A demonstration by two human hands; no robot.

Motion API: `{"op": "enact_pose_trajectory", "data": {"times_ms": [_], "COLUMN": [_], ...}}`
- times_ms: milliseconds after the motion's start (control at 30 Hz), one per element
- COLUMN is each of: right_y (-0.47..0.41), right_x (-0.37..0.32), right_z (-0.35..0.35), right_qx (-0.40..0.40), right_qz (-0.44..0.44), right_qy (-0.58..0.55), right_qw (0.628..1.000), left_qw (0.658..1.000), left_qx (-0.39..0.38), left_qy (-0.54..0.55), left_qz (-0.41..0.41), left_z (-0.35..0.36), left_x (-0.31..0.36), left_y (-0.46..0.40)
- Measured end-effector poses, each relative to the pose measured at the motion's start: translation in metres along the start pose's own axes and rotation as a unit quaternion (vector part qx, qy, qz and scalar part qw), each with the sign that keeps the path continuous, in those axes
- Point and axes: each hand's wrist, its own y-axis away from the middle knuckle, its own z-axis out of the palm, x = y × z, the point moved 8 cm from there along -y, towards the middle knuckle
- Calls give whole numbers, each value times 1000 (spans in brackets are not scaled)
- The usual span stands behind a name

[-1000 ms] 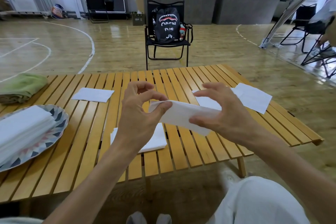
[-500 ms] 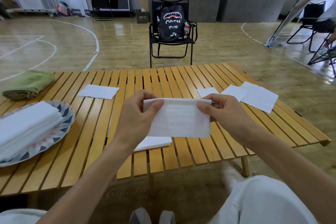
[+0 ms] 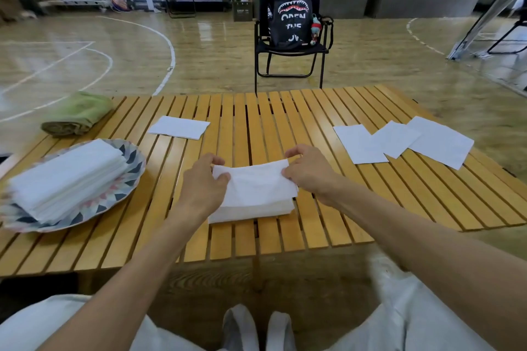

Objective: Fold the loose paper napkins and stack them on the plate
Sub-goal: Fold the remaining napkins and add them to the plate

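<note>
A folded white napkin is held at its two ends, my left hand pinching the left end and my right hand the right end. It hangs just over a small pile of napkins lying on the slatted wooden table. At the left a patterned plate carries a tall stack of folded napkins. Three loose flat napkins overlap at the right of the table, and one more loose napkin lies at the back left.
A rolled green towel sits at the table's far left corner. Beyond the table stands a black folding chair holding a black backpack. My knees and shoes show below the table's front edge.
Both hands have brought the napkin down from chest height to just above the small pile on the table. The view has tilted downward.
</note>
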Motion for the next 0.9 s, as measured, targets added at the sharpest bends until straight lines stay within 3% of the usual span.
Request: {"op": "enact_pose_trajectory", "data": {"times_ms": [267,600,700,767,833,900], "right_y": [-2,-7,-5,1,6,8], "right_x": [13,14,14,3,-8,-7], "right_z": [17,17,14,12,22,47], "right_qx": [15,47,62,111,123,48], "right_qz": [-16,-39,-39,-98,-181,-218], "right_qy": [97,139,155,245,339,387], "right_qw": [995,988,985,958,915,895], "left_qw": [999,999,991,969,951,933], "left_qx": [18,42,75,87,16,-82], "left_qy": [-31,-27,-110,-208,-256,-285], "left_qz": [-25,-15,25,99,174,204], "left_z": [13,19,13,15,35,61], "left_x": [-23,-24,-17,-2,12,14], "left_y": [3,3,8,11,13,14]}}
